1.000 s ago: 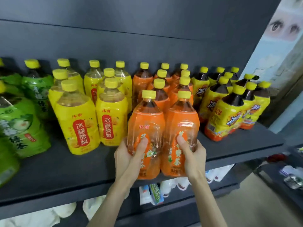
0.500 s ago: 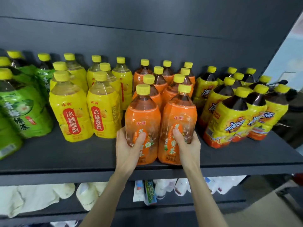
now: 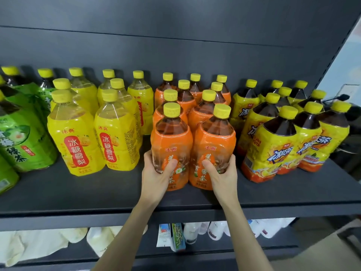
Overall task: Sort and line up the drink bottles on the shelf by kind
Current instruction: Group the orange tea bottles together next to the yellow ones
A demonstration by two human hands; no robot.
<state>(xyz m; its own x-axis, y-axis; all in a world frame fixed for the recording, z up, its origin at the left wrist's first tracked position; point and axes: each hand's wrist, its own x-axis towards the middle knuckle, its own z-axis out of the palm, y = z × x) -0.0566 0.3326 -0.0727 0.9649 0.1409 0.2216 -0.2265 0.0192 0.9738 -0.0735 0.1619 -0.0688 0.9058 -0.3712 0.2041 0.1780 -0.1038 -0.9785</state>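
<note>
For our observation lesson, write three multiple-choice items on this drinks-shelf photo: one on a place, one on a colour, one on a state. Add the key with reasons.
1. What stands directly left of the orange-labelled plastic bottles on the dark metal shelf?
A. blue cans
B. yellow-labelled clear plastic bottles
C. glass jars

2. What colour are the round screw caps on the orange group?
A. yellow
B. red
C. white

3. What are the person's two hands doing?
A. hanging open
B. twisting caps off
C. each gripping one front orange bottle

Key:
1 B, the yellow group borders the orange one.
2 A, every cap shows yellow.
3 C, the left hand and right hand curl round the two front bottles.
</note>
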